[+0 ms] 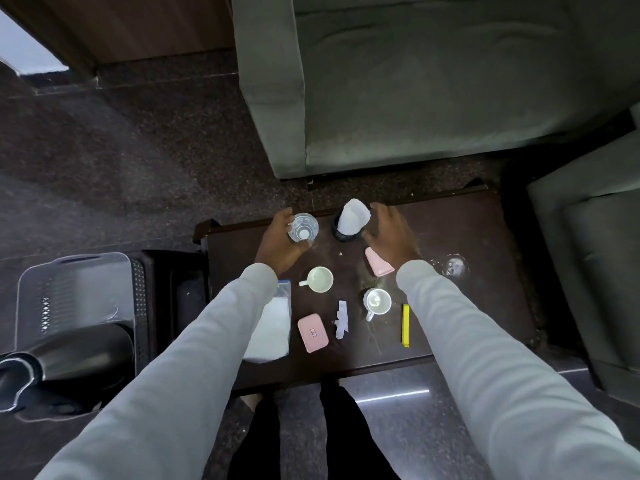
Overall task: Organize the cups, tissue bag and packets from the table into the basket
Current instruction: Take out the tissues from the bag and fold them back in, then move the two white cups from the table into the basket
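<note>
On the dark table (460,237), my left hand (278,242) is wrapped around a clear glass cup (303,227) at the far edge. My right hand (391,237) has its fingers spread, touching a white paper cone (353,216) that stands in a black holder (343,235). Two white mugs (320,279) (377,301) sit mid-table. Pink packets lie at the centre front (312,332) and under my right wrist (377,263). A clear tissue bag (272,327) lies under my left sleeve. A white sachet strip (341,319) and a yellow sachet (405,325) lie nearby. The grey basket (74,292) stands on the floor, left.
A green sofa (433,81) stands beyond the table and another seat (588,271) at the right. A black perforated bin (140,306) and a dark object (86,351) sit beside the basket. A second clear glass (453,266) stands at the table's right.
</note>
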